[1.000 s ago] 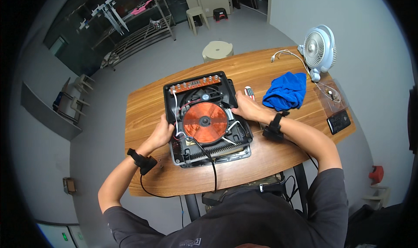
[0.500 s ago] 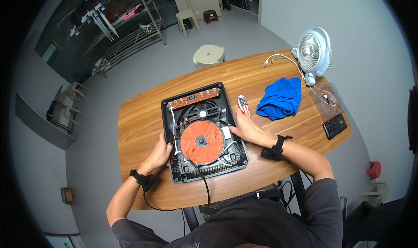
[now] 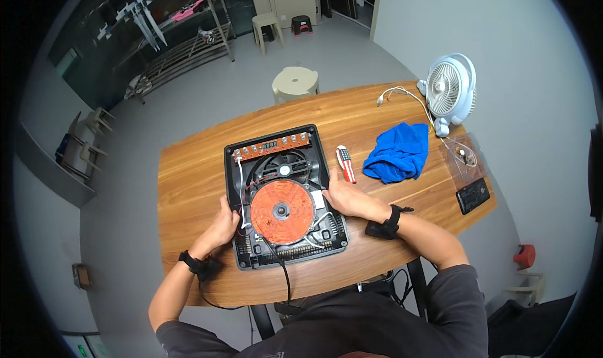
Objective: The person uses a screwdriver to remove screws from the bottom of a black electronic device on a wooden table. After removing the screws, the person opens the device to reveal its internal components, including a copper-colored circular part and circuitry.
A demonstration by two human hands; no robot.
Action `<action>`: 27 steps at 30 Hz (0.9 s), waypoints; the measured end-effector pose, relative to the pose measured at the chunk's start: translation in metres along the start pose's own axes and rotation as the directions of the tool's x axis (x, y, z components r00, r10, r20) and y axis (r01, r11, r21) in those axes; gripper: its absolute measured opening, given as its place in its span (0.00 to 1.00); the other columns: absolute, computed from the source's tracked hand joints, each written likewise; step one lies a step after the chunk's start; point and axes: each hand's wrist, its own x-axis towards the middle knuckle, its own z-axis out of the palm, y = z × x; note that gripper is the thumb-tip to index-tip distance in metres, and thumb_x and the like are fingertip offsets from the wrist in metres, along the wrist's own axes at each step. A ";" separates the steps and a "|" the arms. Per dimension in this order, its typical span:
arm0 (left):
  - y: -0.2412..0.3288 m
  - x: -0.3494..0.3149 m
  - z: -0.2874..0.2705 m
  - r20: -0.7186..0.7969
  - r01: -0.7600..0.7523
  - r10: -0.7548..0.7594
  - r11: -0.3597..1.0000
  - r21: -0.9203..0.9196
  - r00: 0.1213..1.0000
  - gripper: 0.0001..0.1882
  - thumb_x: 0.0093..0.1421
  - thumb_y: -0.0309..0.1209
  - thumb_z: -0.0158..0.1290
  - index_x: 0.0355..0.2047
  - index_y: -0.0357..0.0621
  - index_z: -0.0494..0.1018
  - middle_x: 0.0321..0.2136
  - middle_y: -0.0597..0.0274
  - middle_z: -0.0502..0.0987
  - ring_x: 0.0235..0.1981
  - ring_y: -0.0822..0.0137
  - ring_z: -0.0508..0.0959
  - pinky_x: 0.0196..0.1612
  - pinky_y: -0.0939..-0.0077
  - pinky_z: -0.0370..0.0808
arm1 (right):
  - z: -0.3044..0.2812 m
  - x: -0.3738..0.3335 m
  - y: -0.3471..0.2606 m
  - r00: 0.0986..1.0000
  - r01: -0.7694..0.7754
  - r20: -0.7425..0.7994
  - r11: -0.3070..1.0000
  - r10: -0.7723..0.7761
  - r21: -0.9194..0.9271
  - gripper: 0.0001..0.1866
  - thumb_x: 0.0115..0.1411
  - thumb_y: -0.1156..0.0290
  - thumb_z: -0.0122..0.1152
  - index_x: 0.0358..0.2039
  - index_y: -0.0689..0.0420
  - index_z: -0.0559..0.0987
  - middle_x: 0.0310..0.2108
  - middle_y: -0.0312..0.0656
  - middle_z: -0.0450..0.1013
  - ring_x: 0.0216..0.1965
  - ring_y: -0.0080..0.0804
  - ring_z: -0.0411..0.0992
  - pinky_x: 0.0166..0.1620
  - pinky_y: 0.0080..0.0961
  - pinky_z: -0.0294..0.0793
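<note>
An opened induction cooker lies on the wooden table in front of me, its insides facing up. It shows a round orange coil, a black fan and a brown button board along the far end. My left hand grips the left edge of the housing, fingers partly hidden against its side. Over on the opposite edge, my right hand holds the housing with its thumb on the rim and its other fingers along the outside. A black cord runs from the cooker over the near table edge.
Right of the cooker lies a red and white handheld object with dark buttons. Beyond it are a blue cloth, a light blue fan with a white cable, a clear bag and a black phone. A stool stands behind the table.
The whole view has shifted slightly. My right hand sits a little farther from the red and white object, whose near end now shows. Both hands remain on the cooker's sides.
</note>
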 end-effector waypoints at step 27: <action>-0.001 -0.002 -0.013 0.013 -0.062 0.061 0.997 0.050 0.998 0.28 0.71 0.31 0.43 0.66 0.29 0.50 0.57 0.27 0.70 0.60 0.43 0.73 0.64 0.57 0.68 | 0.005 -0.003 0.002 0.996 0.053 -0.068 0.998 -0.050 0.041 0.26 0.67 0.69 0.56 0.50 0.84 0.62 0.27 0.68 0.76 0.33 0.64 0.78 0.36 0.50 0.77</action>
